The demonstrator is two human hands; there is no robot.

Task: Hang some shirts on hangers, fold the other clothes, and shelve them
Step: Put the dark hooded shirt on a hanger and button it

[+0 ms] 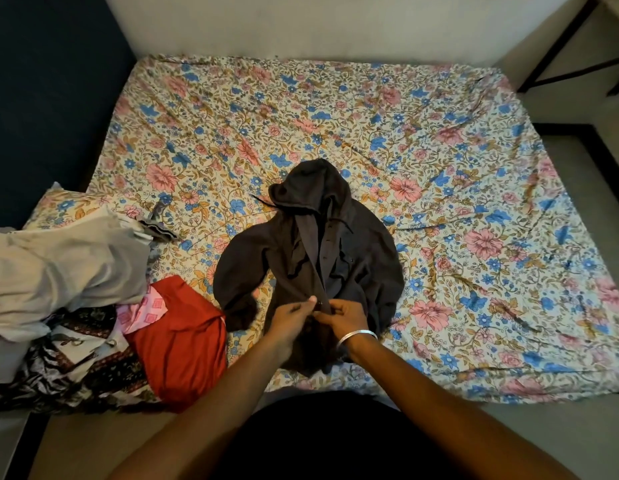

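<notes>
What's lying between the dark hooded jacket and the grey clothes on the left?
In the head view, between the dark hooded jacket and grey clothes: bare floral bedsheet and a small grey folded cloth.

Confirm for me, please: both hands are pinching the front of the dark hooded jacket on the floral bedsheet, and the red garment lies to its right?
Not quite. In the head view the red garment lies left of the dark hooded jacket, not right. Both hands, left and right, do pinch its front on the floral bedsheet.

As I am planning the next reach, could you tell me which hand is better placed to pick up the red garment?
The left hand: the red garment lies on its side, beside the dark hooded jacket. The right hand would have to cross over.
</notes>
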